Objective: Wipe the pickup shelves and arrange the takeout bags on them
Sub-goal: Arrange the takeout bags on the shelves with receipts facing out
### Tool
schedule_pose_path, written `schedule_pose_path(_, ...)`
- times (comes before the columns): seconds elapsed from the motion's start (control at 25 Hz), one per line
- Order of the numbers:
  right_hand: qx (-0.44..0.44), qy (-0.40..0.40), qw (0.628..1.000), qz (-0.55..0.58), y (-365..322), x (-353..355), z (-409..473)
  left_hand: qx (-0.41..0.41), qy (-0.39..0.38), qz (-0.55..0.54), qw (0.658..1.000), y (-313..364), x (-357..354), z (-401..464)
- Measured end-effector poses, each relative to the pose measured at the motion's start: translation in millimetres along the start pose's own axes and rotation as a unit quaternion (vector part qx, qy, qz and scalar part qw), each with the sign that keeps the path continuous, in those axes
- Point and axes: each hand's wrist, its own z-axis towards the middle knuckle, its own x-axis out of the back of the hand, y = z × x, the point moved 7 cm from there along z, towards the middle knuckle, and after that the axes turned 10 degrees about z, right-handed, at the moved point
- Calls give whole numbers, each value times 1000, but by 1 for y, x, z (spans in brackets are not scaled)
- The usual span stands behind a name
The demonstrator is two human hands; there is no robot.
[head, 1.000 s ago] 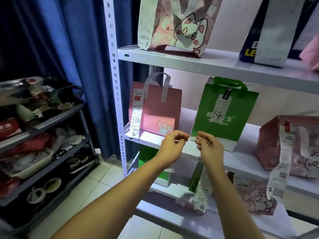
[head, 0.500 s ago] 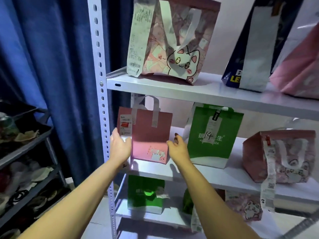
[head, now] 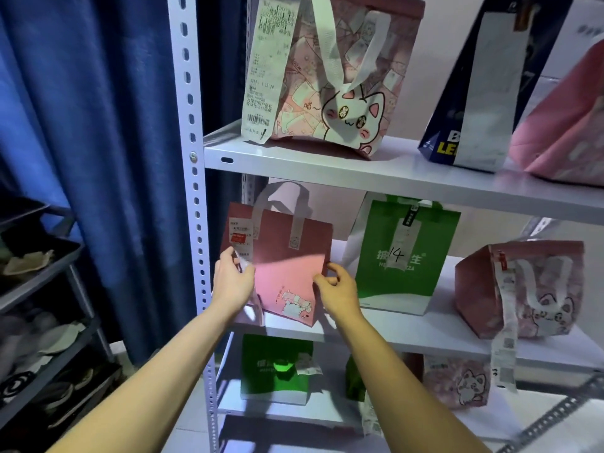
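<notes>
Both hands clasp the plain pink takeout bag [head: 277, 266] at the left end of the middle shelf [head: 408, 331] — the left hand [head: 232, 282] grips its left edge over the receipt, the right hand [head: 338, 289] curls round its right edge. Just right stands a green bag [head: 400, 256] with "14" handwritten on its tag. On the top shelf [head: 359, 171], a cat-print bag [head: 336, 76] carries a long receipt — next to it a navy bag [head: 470, 86] showing yellow letters "LE".

on the middle shelf [head: 408, 331], the small handled bag [head: 287, 273] stands left of the bag marked 14 [head: 400, 256]; the cat-print bag [head: 523, 292] stands right.
</notes>
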Motion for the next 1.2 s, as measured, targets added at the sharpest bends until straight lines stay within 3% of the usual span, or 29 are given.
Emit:
schedule_pose_path(0.2,52,46,997,-29,0,3,-15,-4,-10,-1,1000,-6,2,-18)
schedule_pose_path(0.36,92,67,993,37,-8,25,-41,-34,4,-9,999,1,14,-35)
schedule_pose_path(0.68,141,160,970,121,-29,125,-110,-109,-38,-92,989,44,12,-93)
schedule_pose_path(1.04,167,273,935,151,-60,235,-167,-231,-152,-95,956,164,-17,-134)
schedule_pose_path(1.2,177,308,916,186,-83,285,-179,-292,-157,-72,941,240,-25,-147)
